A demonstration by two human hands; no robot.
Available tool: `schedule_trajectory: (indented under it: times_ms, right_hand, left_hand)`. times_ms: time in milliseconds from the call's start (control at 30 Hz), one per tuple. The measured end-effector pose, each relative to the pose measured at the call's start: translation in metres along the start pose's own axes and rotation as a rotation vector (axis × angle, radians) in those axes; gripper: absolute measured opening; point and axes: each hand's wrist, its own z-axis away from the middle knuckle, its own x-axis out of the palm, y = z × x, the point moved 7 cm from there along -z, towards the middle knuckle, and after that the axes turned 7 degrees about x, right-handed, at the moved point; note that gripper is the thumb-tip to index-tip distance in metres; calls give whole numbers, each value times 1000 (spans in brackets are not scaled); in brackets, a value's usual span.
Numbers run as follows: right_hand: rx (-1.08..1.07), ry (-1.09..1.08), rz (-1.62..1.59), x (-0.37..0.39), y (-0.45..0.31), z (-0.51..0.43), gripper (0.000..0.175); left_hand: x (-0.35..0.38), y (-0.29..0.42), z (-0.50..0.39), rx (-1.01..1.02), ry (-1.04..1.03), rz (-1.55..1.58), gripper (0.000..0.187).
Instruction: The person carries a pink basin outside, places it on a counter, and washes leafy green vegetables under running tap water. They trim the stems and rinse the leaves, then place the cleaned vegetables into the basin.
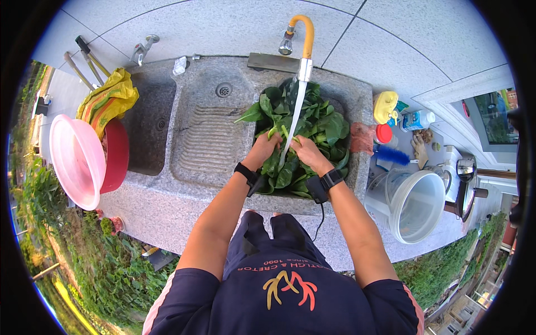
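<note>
Leafy greens (331, 125) fill the right basin of a stone sink (360, 176). My left hand (264, 147) grips a pale green stem, whose leaves point up and to the left. Close beside it, my right hand (306, 151) has its fingers closed on another green stem. Water (296, 117) runs from a faucet with a yellow hose (309, 37) and falls between my hands onto the leaves. Both wrists bear dark bands. How deep the basin is under the greens is hidden.
Left of the greens are a ribbed washboard (209, 134) and a dark basin (146, 121). A pink basin (77, 161), a red tub (116, 157) and a yellow bag (109, 98) stand at far left. A clear bucket (418, 207), a blue brush (391, 155) and several bottles stand right.
</note>
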Motion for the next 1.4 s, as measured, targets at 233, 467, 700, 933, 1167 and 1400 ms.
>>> schedule_trajectory:
  times_ms: [233,467,700,933,1167,1400]
  right_hand:
    - [-280,179,152,14,-8,-4,25]
    - [74,-13,-495,-3,0,7,34]
    - [103,22,-640,18,-18,1,45]
    - [-15,-48,-678,21,-18,-6,57]
    - [128,-257,-648,16,-12,33,67]
    - [81,-133,-328,15,-13,43,67]
  left_hand:
    - [24,-4,8,-91,32,448,25]
    - [7,5,16,-87,54,845,13]
    - [41,12,18,-77,-17,744,34]
    - [49,13,23,53,-67,587,44]
    - [21,25,5,62,-65,1046,15]
    - [32,24,2,39,-71,994,21]
